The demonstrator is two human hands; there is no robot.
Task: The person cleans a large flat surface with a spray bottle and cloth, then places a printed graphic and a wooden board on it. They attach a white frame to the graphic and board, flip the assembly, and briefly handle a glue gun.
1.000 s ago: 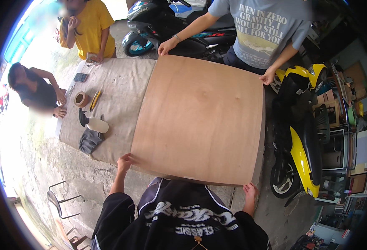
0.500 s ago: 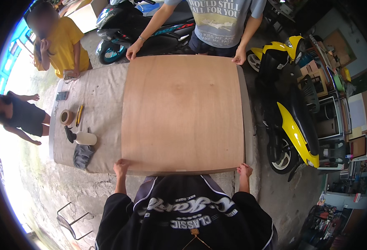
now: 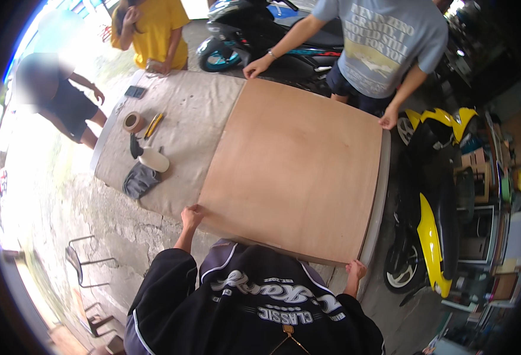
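A large, light-brown plywood sheet [image 3: 299,171] lies over the right part of a cloth-covered table [image 3: 183,112]. At its near left corner, my left hand [image 3: 192,215] is closed on the edge. My right hand [image 3: 356,270] pinches the near right corner. Across the table, a person in a grey-blue T-shirt [image 3: 385,44] has one hand at each far corner of the sheet. Left of the sheet, on the cloth, are a white spray bottle [image 3: 154,160] with a black head, a dark grey rag [image 3: 141,180], a tape roll [image 3: 133,122], a yellow cutter knife [image 3: 154,125] and a phone [image 3: 135,92].
A person in a yellow shirt [image 3: 157,32] stands at the far left end, and another in dark clothes [image 3: 65,100] beyond the left edge. A black motorcycle [image 3: 272,41] is parked behind, a yellow motorbike [image 3: 429,236] to the right. Metal-framed chairs [image 3: 89,263] stand lower left.
My view has turned, so the table and sheet now slant down to the right. Both my hands stay at the near corners, and the other person still holds the far ones.
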